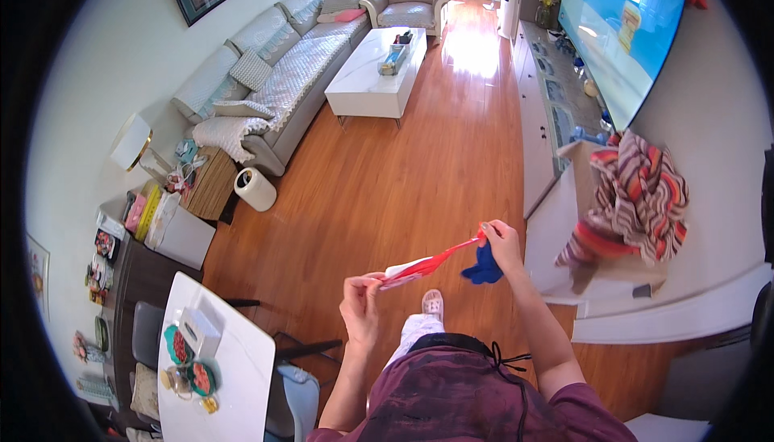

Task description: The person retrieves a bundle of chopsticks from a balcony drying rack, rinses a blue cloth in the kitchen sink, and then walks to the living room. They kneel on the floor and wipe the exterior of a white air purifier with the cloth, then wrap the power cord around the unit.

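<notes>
A thin red-and-white piece, cloth or plastic bag I cannot tell which, is stretched between my two hands above the wood floor. Its white, lower end is pinched in the fingers of my left hand. Higher up and to the right, my right hand grips the narrow red end. A dark blue cloth hangs just below the right hand's fingers; whether they hold it directly is hidden. Beneath the hands, one slippered foot shows on the floor.
At lower left, a white dining table carries a tissue box and bowls of fruit. A striped knitted blanket lies heaped at right, by the TV cabinet. Ahead are a white coffee table, a sofa and a waste bin.
</notes>
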Tool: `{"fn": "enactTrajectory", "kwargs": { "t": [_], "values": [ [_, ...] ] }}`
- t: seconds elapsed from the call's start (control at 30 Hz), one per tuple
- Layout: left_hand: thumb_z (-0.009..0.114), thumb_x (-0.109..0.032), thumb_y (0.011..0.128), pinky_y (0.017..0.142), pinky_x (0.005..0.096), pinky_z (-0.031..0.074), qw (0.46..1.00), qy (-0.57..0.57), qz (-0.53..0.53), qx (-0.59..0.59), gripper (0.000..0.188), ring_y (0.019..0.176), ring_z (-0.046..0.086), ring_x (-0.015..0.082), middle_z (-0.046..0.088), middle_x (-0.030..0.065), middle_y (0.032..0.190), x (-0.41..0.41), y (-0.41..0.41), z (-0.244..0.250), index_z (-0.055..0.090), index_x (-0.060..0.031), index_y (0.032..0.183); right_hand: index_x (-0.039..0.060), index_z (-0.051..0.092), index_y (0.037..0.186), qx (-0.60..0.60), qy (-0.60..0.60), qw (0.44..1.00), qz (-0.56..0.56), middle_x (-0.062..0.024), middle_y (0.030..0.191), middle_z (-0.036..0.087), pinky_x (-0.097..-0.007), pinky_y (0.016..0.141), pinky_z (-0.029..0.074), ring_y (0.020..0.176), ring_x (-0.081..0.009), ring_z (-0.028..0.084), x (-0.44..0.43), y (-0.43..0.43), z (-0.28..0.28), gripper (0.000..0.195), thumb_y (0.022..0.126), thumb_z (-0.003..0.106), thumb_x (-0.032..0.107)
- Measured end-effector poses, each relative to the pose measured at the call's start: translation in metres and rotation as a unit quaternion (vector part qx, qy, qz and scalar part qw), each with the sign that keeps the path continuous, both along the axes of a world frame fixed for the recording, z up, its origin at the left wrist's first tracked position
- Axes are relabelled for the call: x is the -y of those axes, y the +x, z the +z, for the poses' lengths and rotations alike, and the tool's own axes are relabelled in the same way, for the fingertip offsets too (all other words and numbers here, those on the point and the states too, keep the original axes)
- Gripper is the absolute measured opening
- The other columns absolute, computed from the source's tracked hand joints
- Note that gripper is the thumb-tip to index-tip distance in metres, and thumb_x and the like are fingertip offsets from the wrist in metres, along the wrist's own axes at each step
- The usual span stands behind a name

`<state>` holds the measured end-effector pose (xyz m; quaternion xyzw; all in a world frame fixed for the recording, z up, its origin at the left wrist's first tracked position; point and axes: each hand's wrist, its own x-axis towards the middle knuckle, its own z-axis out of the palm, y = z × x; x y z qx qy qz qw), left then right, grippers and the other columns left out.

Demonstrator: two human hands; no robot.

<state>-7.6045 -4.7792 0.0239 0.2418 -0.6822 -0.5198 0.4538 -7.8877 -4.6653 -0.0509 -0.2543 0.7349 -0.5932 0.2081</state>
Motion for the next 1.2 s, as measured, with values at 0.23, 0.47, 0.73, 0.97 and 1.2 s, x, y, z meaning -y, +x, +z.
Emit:
{"fn": "enactTrajectory", "kwargs": {
  "t": [0.23,0.47,0.73,0.97,1.2],
  "values": [
    [0.052,-0.003,0.099,0.083,0.0256,0.048,0.995,0.073,-0.060,-0.011,0.004,0.091,0.057,0.0099,0.061,0.0037,0.097,0.157,-0.230,0.006,0.053,-0.0029,0.102,-0.0029,0.069,0.089,0.107,-0.009,0.993,0.041,-0.0041,0.075,0.068,-0.0227,0.061,0.046,0.067,-0.0084,0.059,0.089,-0.184,0.000,0.024,0.095,0.061,0.019],
    [0.048,0.000,0.099,0.086,0.0254,0.046,0.974,0.023,-0.220,-0.046,0.010,0.096,0.056,0.0109,0.059,0.0052,0.105,0.234,-0.484,0.001,0.054,-0.0037,0.105,-0.0028,0.060,0.120,0.373,-0.101,0.895,0.225,-0.0165,0.104,0.070,-0.0292,0.081,0.052,0.090,-0.0192,0.069,0.166,-0.351,0.029,0.041,0.098,0.052,0.031],
    [0.052,-0.007,0.097,0.095,0.0356,0.044,0.990,-0.082,-0.117,-0.002,0.011,0.111,0.056,0.0210,0.061,0.0103,0.115,0.333,-0.711,0.010,0.062,-0.0020,0.096,-0.0036,0.057,0.125,0.308,-0.147,0.921,0.186,-0.0079,0.104,0.068,-0.0240,0.079,0.053,0.088,-0.0109,0.065,0.289,-0.575,0.054,0.044,0.084,0.069,0.006],
    [0.059,-0.011,0.096,0.078,0.0307,0.056,0.973,0.213,-0.081,0.034,0.018,0.091,0.065,0.0135,0.068,0.0089,0.104,0.422,-0.855,-0.015,0.064,0.0032,0.107,-0.0053,0.056,0.124,0.224,-0.115,0.955,0.159,-0.0114,0.108,0.068,-0.0279,0.085,0.053,0.096,-0.0133,0.065,0.406,-0.738,0.045,0.041,0.086,0.070,0.002],
    [0.061,-0.012,0.095,0.075,0.0265,0.054,0.890,0.431,-0.147,-0.008,0.016,0.083,0.066,0.0120,0.069,0.0041,0.095,0.554,-1.046,-0.020,0.065,-0.0023,0.108,0.0016,0.060,0.113,0.316,-0.086,0.932,0.156,-0.0055,0.100,0.067,-0.0258,0.080,0.053,0.089,-0.0109,0.065,0.515,-0.910,0.030,0.027,0.090,0.068,0.012]
  ]
}}
